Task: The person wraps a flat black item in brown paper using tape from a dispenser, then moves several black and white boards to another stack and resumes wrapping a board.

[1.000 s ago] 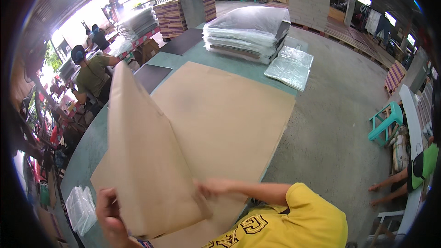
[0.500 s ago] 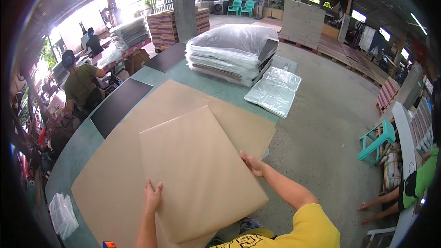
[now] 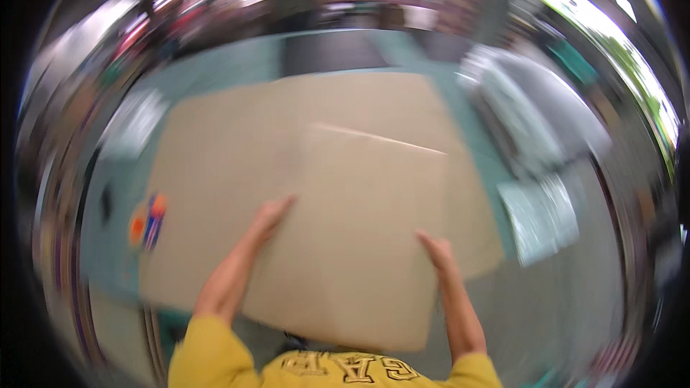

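Observation:
A large flat rectangle of brown kraft paper (image 3: 363,244) lies in front of me, with a straight fold along its far edge. My left hand (image 3: 272,217) is at its left edge, and my right hand (image 3: 437,250) grips its right edge, thumb on top and fingers underneath. Whether anything is wrapped inside the paper cannot be seen. Beneath it, a wider brown paper sheet (image 3: 215,151) covers much of the green table (image 3: 111,266). The near end of the held piece overhangs the table edge towards my body. Motion blurs the picture.
Left on the table are an orange roll-shaped object (image 3: 136,226), a blue-and-orange tool (image 3: 154,221) and a clear plastic bundle (image 3: 135,126). Dark sheets (image 3: 332,54) lie at the far side. A plastic-covered stack (image 3: 528,111) and clear plastic bags (image 3: 539,219) sit at the right.
My view has swung left, so the table now lies squarely ahead and the plastic-covered stack is at the right. Both hands stay on the brown paper piece, now turned straighter before me.

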A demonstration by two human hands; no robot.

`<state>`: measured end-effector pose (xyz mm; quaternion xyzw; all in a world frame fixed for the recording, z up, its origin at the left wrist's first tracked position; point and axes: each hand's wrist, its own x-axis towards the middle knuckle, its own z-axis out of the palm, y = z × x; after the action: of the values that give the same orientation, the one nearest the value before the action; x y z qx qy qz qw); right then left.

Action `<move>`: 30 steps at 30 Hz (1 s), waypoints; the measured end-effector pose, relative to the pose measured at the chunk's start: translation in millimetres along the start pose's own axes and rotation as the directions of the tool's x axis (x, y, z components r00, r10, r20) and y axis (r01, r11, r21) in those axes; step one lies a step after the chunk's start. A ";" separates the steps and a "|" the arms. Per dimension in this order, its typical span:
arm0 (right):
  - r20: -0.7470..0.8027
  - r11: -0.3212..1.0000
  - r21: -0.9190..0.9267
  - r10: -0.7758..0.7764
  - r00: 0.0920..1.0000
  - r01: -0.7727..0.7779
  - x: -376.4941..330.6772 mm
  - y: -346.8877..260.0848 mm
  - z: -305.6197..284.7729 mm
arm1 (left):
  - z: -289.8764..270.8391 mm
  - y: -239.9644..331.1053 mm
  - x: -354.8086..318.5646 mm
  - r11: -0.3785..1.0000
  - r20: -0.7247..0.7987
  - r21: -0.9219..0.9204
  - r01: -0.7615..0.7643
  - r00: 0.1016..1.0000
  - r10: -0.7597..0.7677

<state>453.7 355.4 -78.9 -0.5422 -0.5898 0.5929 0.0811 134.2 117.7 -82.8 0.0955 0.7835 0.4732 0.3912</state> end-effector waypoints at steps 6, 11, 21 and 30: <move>0.121 0.966 0.043 -0.257 0.959 0.253 -14.1 -4.6 31.3 | -37.5 -49.4 -66.8 0.990 -0.373 0.144 0.002 0.926 0.052; 0.247 0.896 -0.120 -0.390 0.887 0.428 -61.2 -69.8 139.3 | -131.5 -96.3 -172.8 0.999 -0.634 0.021 -0.026 0.772 0.033; 0.592 0.822 -0.037 -0.440 0.676 0.568 -258.2 -110.8 495.3 | -331.7 -283.0 -422.3 0.852 -0.888 -0.448 -0.270 0.027 -0.459; 0.986 0.727 0.142 -0.161 -0.035 0.672 -452.0 -72.1 833.6 | -510.6 -461.3 -555.7 0.778 -0.830 -0.474 -0.412 -0.086 -0.552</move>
<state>-21.0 -465.9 -11.2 0.1914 -0.7319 0.6044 -0.2497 252.2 -758.0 -43.3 -0.4657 0.6010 0.5837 -0.2850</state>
